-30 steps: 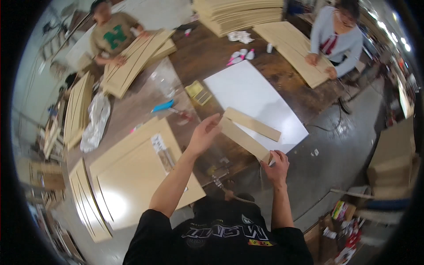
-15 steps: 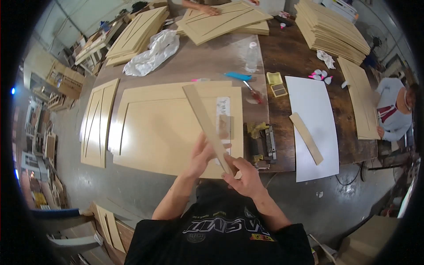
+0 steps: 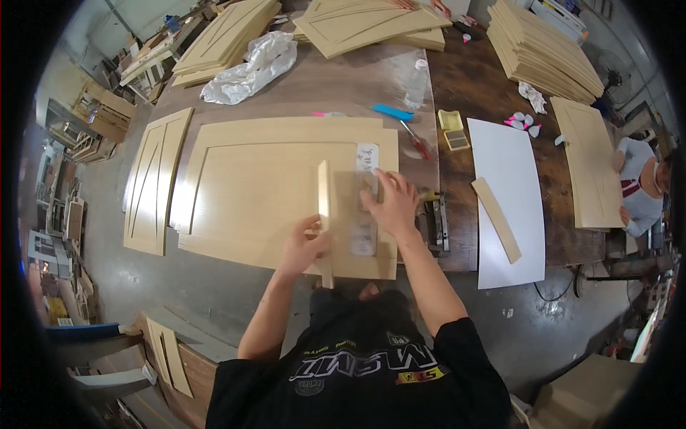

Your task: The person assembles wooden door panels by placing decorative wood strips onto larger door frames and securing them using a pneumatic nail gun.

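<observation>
My left hand is closed around a narrow beige wooden strip, held on edge above a large beige panel on the table. My right hand has let go of the strip; its fingers are spread and curved over the panel's right side. Below those fingers lies a long whitish strip with dark handwriting, partly covered by the hand. Whether the fingertips touch it I cannot tell.
A clamp-like metal tool sits right of the panel. Another wooden strip lies on a white board. Beyond are a blue-handled brush, a small yellow box, a bottle and stacked panels. A co-worker stands at right.
My right hand has released the wooden strip and moved up and right over the handwritten strip. My left hand now holds the wooden strip alone, turned more upright and shifted left.
</observation>
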A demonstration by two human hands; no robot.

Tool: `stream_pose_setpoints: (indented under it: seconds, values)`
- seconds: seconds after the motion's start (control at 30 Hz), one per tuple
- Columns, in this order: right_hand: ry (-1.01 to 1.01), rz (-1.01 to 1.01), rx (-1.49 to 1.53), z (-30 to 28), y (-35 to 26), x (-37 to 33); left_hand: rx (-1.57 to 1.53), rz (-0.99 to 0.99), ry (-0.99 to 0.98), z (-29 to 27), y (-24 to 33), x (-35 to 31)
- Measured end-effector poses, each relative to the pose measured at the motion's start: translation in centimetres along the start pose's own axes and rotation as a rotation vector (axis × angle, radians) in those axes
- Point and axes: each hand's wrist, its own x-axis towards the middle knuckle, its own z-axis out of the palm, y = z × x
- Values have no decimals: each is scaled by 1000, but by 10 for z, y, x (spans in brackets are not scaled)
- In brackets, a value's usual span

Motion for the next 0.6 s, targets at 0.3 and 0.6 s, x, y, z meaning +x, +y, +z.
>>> stream_pose_setpoints:
  seconds: [0.3, 0.6]
  values:
    - [116, -17, -106, 33, -3, -4, 764, 67, 305, 44, 55, 35]
    - [-3, 67, 14, 33, 3, -2, 734, 201, 343, 60, 37, 64]
